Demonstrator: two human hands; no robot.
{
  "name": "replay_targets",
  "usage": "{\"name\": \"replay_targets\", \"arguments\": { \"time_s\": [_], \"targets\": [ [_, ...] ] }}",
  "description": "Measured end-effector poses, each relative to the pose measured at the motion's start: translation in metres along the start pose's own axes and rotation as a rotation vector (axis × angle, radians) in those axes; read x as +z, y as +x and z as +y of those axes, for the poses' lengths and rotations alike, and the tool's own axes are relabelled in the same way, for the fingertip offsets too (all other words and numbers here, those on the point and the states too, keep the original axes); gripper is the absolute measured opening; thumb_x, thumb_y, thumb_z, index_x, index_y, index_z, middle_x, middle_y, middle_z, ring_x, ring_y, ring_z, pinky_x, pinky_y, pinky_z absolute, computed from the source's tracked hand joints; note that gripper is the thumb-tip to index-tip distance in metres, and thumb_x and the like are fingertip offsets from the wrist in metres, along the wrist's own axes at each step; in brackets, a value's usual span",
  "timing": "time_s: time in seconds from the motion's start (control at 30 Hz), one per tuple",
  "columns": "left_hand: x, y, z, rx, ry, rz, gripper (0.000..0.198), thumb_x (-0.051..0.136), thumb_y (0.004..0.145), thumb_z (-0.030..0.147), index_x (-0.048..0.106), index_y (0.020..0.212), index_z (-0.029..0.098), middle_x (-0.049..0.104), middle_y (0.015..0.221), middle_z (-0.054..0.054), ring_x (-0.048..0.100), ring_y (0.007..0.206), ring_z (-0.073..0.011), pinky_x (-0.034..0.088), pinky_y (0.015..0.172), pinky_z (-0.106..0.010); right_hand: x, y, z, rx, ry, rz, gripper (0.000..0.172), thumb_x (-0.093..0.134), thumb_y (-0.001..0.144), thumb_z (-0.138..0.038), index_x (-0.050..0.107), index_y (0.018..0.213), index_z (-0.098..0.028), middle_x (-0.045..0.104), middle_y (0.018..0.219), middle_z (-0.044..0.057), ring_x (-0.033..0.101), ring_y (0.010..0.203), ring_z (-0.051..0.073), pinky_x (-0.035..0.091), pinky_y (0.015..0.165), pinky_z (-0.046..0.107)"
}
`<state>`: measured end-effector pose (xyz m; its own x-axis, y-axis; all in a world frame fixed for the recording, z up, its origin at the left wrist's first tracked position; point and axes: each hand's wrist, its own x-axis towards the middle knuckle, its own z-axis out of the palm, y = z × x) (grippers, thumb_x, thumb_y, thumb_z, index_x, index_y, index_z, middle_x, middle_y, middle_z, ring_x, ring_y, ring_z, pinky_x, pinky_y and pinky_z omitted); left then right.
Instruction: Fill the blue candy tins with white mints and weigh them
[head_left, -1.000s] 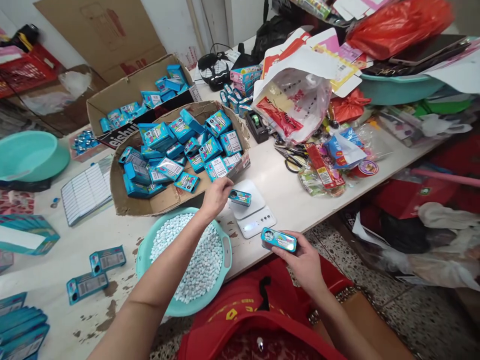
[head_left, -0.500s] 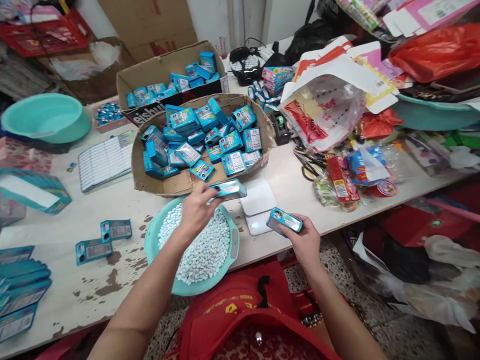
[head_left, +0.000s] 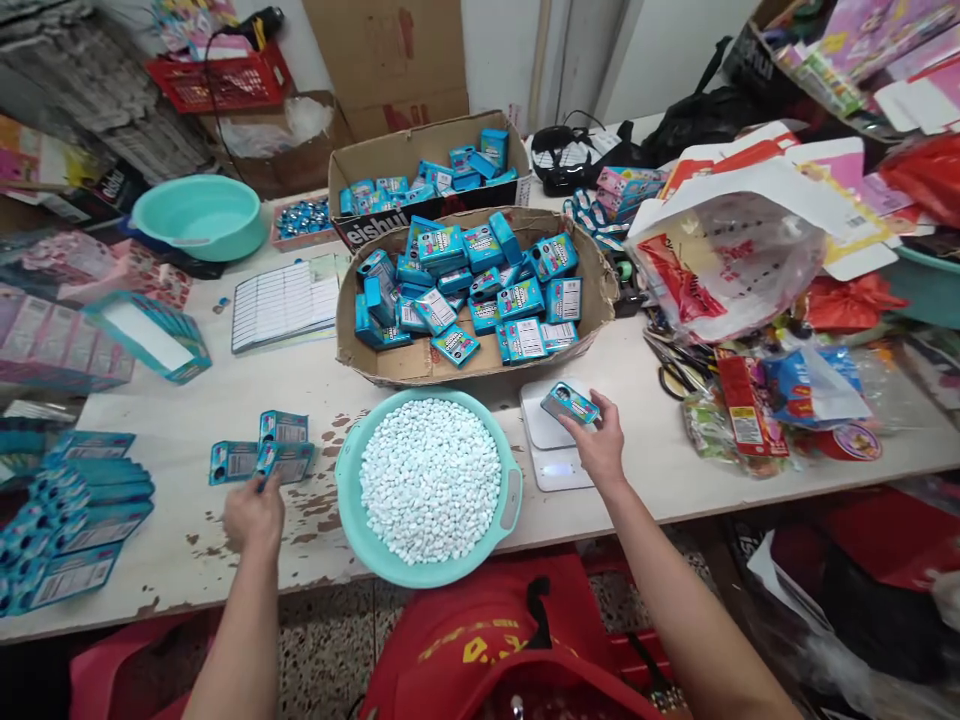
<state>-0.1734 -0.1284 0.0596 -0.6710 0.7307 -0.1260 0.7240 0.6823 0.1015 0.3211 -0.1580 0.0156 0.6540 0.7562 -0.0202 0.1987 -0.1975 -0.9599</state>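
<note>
At the left, my left hand [head_left: 255, 512] has its fingertips closed on the near edge of a small blue candy box [head_left: 291, 462], which lies against two like boxes [head_left: 234, 461] on the table. Over a white digital scale [head_left: 551, 440], my right hand [head_left: 602, 440] grips another blue candy box [head_left: 568, 404] between thumb and fingers. Whether that box touches the scale's plate I cannot tell. Between my hands stands a turquoise basin [head_left: 346, 510] full of small white candy pieces [head_left: 431, 480].
Two cardboard cartons [head_left: 480, 376] [head_left: 420, 137] of blue boxes stand behind the basin. Stacked blue boxes [head_left: 97, 510] line the left end. A lined sheet [head_left: 274, 308] lies behind my left hand. Scissors [head_left: 675, 370] and wrappers [head_left: 750, 400] crowd the right.
My left hand has moved from above the basin to the left, bringing its box beside the two on the table. My right hand has brought its box over the scale. The view has shifted left.
</note>
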Motion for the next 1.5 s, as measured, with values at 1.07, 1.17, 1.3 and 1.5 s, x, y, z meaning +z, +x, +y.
{"name": "replay_targets", "arguments": {
  "time_s": [1.07, 1.17, 1.3, 1.5],
  "targets": [
    [-0.058, -0.067, 0.305, 1.254, 0.165, -0.053, 0.041, 0.038, 0.086, 0.017, 0.058, 0.122, 0.018, 0.064, 0.105, -0.013, 0.061, 0.097, -0.0274, 0.045, 0.08, -0.036, -0.073, -0.066, -0.064, -0.28, -0.148, 0.078, 0.029, 0.061, 0.084, -0.033, 0.059, 0.11, -0.022, 0.062, 0.109, 0.009, 0.059, 0.104, 0.022, 0.052, 0.089, 0.043],
    [-0.09, -0.116, 0.254, 1.435, -0.164, -0.29, 0.035, 0.044, 0.084, 0.021, 0.067, 0.111, 0.021, 0.065, 0.095, -0.009, 0.061, 0.088, -0.0212, 0.046, 0.079, -0.033, -0.034, -0.073, -0.105, -0.439, -0.126, -0.163, 0.061, 0.072, 0.075, -0.036, 0.047, 0.129, -0.024, 0.056, 0.126, 0.012, 0.052, 0.12, 0.026, 0.045, 0.101, 0.046],
    [-0.081, -0.152, 0.203, 1.427, -0.474, -0.811, 0.023, 0.058, 0.079, 0.029, 0.072, 0.097, 0.023, 0.068, 0.083, -0.006, 0.062, 0.073, -0.0169, 0.049, 0.071, -0.028, -0.002, -0.091, -0.124, -0.344, -0.074, -0.627, 0.062, 0.075, 0.071, -0.036, 0.049, 0.126, -0.024, 0.062, 0.12, 0.008, 0.06, 0.11, 0.025, 0.049, 0.096, 0.042],
    [0.004, -0.096, 0.135, 1.031, -0.487, -0.407, 0.029, 0.051, 0.084, 0.037, 0.068, 0.099, 0.019, 0.067, 0.109, -0.011, 0.059, 0.107, -0.0255, 0.043, 0.097, -0.041, -0.026, -0.105, -0.099, 0.159, 0.078, -0.496, 0.044, 0.078, 0.062, -0.037, 0.057, 0.098, -0.021, 0.068, 0.085, 0.001, 0.065, 0.075, 0.019, 0.055, 0.068, 0.032]
  ]
}}
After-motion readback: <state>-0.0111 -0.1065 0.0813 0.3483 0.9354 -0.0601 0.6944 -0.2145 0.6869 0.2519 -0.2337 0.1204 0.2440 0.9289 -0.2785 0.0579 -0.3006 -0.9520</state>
